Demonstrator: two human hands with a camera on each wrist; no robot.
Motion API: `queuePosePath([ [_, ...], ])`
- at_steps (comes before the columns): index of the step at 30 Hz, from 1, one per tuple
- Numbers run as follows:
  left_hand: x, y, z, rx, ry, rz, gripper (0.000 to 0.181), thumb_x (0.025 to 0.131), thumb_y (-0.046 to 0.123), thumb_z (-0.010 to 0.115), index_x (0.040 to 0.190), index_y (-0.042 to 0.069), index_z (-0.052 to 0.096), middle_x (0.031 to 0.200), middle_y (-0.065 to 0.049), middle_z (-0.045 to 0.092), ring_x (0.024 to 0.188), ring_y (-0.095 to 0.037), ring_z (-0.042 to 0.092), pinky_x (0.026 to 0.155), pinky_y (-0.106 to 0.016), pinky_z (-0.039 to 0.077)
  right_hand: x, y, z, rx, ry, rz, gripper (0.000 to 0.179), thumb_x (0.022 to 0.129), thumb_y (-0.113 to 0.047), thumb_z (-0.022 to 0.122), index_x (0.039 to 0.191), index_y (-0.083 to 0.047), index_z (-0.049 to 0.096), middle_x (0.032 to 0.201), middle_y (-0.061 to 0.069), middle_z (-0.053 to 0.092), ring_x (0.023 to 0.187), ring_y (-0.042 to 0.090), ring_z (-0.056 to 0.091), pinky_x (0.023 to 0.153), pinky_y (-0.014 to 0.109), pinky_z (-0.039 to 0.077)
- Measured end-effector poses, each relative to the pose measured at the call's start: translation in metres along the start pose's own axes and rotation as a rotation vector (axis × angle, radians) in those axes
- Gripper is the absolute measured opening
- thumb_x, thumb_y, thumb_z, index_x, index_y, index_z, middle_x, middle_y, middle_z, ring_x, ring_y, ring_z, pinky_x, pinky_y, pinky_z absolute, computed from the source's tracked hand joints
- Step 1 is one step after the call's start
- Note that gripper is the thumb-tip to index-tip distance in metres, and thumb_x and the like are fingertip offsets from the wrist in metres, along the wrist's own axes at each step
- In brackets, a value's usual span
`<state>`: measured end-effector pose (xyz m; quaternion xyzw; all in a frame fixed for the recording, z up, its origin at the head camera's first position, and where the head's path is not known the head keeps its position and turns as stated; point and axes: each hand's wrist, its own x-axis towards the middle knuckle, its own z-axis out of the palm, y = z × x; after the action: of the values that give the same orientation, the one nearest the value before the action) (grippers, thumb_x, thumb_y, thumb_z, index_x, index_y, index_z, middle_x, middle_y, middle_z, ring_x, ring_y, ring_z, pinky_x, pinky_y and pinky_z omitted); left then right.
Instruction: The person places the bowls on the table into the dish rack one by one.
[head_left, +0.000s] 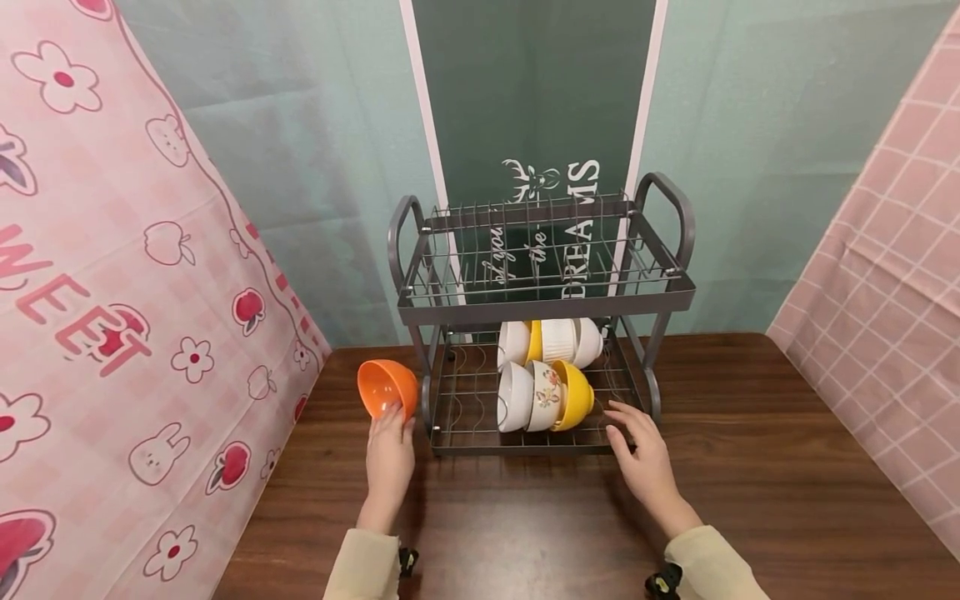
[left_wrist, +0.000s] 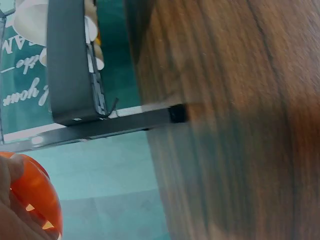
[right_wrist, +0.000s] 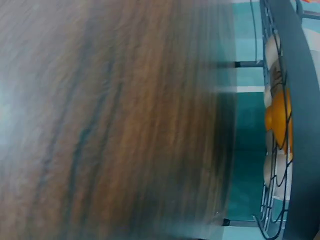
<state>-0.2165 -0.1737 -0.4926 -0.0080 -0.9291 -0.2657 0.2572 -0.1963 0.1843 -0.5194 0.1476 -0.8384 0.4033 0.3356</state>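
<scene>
An orange bowl (head_left: 384, 382) is in my left hand (head_left: 390, 458), just left of a dark metal two-tier dish rack (head_left: 547, 311). In the left wrist view the fingers and thumb grip this bowl (left_wrist: 37, 192). The bowl is tilted, its inside partly visible. My right hand (head_left: 645, 467) is by the rack's front right corner, fingers loosely bent and holding nothing. Nearest to it is a yellow bowl (head_left: 576, 398) on the lower tier, standing on its side beside a flower-patterned bowl (head_left: 546, 398) and a white bowl (head_left: 515, 398). The right wrist view shows no hand.
Behind that front row stand several more bowls, among them a ribbed white bowl (head_left: 558, 340). The rack's upper tier (head_left: 525, 250) is a wire grid with a handle at each end. Everything rests on a brown wooden table (head_left: 510, 517), with a pink patterned cloth (head_left: 187, 400) on the left.
</scene>
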Motion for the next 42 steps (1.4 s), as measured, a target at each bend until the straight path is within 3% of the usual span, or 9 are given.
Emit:
queuePosePath([
  [9, -0.007, 0.020, -0.005, -0.036, 0.069, 0.062, 0.023, 0.085, 0.010, 0.062, 0.102, -0.005, 0.066, 0.115, -0.021, 0.063, 0.114, -0.035, 0.055, 0.104, -0.050, 0.033, 0.009, -0.017, 0.000, 0.094, 0.022, -0.010, 0.026, 0.085, 0.001, 0.060, 0.111, 0.000, 0.062, 0.119, 0.018, 0.058, 0.119, 0.007, 0.046, 0.101, 0.006, 0.026],
  [18, -0.011, 0.046, -0.005, -0.087, 0.045, 0.110, 0.023, 0.086, 0.010, 0.061, 0.104, -0.004, 0.066, 0.116, -0.020, 0.063, 0.115, -0.035, 0.055, 0.104, -0.050, 0.034, 0.019, -0.039, 0.004, 0.195, 0.016, -0.047, 0.033, 0.079, 0.010, 0.061, 0.112, 0.006, 0.060, 0.121, 0.021, 0.057, 0.120, 0.014, 0.048, 0.103, 0.011, 0.029],
  [22, -0.011, 0.058, -0.001, -0.099, 0.032, 0.147, 0.023, 0.085, 0.009, 0.062, 0.104, -0.002, 0.066, 0.116, -0.017, 0.064, 0.114, -0.033, 0.055, 0.102, -0.051, 0.036, 0.022, -0.048, 0.006, 0.216, 0.005, -0.075, 0.036, 0.077, 0.012, 0.062, 0.113, 0.006, 0.059, 0.120, 0.022, 0.056, 0.121, 0.011, 0.047, 0.102, 0.010, 0.029],
  [27, -0.013, 0.074, 0.006, -0.108, 0.022, 0.197, 0.022, 0.085, 0.011, 0.062, 0.103, 0.000, 0.067, 0.114, -0.015, 0.065, 0.112, -0.031, 0.057, 0.101, -0.050, 0.038, 0.025, -0.060, 0.007, 0.235, -0.037, -0.076, 0.040, 0.075, 0.012, 0.064, 0.114, 0.008, 0.056, 0.121, 0.024, 0.055, 0.124, 0.009, 0.044, 0.103, 0.009, 0.028],
  [34, -0.019, 0.096, 0.014, -0.105, -0.058, 0.237, 0.025, 0.086, 0.016, 0.061, 0.108, 0.005, 0.066, 0.120, -0.009, 0.063, 0.117, -0.026, 0.056, 0.104, -0.046, 0.037, 0.027, -0.063, 0.010, 0.291, -0.142, -0.080, 0.050, 0.079, 0.004, 0.065, 0.127, 0.003, 0.049, 0.132, 0.019, 0.049, 0.131, 0.003, 0.036, 0.106, 0.010, 0.025],
  [38, -0.024, 0.107, 0.017, -0.107, -0.087, 0.293, 0.022, 0.085, 0.017, 0.063, 0.104, 0.009, 0.067, 0.118, -0.005, 0.064, 0.117, -0.023, 0.056, 0.104, -0.044, 0.037, 0.027, -0.068, 0.009, 0.354, -0.207, -0.095, 0.060, 0.077, 0.003, 0.066, 0.133, 0.003, 0.043, 0.138, 0.021, 0.043, 0.134, 0.004, 0.032, 0.106, 0.011, 0.027],
  [42, -0.030, 0.115, 0.021, -0.052, -0.102, 0.360, 0.021, 0.085, 0.020, 0.063, 0.103, 0.011, 0.068, 0.115, -0.002, 0.066, 0.113, -0.020, 0.058, 0.102, -0.042, 0.040, 0.029, -0.075, 0.007, 0.419, -0.297, -0.085, 0.073, 0.075, 0.003, 0.068, 0.140, 0.001, 0.034, 0.144, 0.024, 0.033, 0.137, 0.006, 0.028, 0.105, 0.013, 0.029],
])
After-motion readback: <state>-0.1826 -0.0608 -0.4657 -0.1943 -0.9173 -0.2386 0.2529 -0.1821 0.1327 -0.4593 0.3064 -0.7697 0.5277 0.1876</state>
